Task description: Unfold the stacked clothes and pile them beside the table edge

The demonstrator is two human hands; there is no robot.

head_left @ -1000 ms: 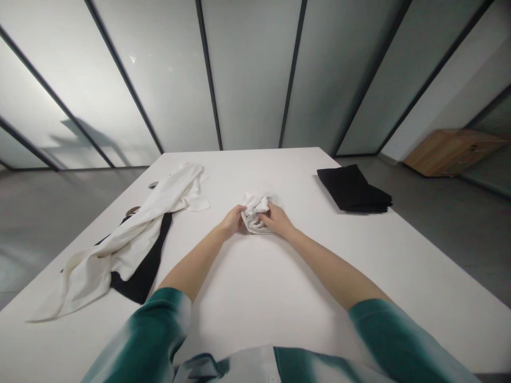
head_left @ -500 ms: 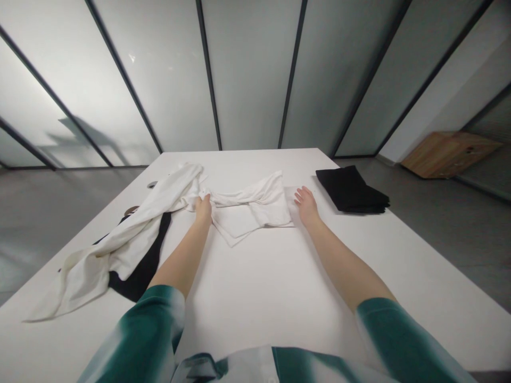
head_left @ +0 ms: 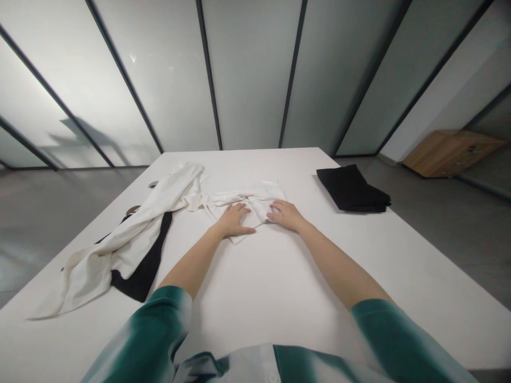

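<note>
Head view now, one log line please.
left hand: spread, on middle white cloth | right hand: at its right side | cloth: wrinkled, on table | black stack: untouched, right

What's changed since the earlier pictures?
The middle white cloth, bunched at first, now lies spread out. Since the previous picture, the left hand released the cloth's left end and moved right; the right hand moved left onto it. The folded black cloth and long white cloth stayed put.

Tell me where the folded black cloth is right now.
In the head view, the folded black cloth lies at the right edge of the white table, to the right of the right hand.
</note>
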